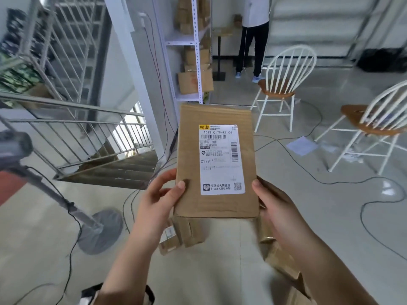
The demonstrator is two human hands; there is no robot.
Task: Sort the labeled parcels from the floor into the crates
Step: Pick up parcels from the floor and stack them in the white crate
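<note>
Grey floor [275,216] — two white chairs [284,84], stair railing [88,126].

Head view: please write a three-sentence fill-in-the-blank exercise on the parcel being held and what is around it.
1. The left hand and right hand grip the cardboard parcel at its near corners, each with its ____ on the top face.
2. The large code standing alone at the left edge of the white label reads ____.
3. The white chair beyond the parcel has a ____ seat.

Missing words: thumb; C179; brown.
</note>
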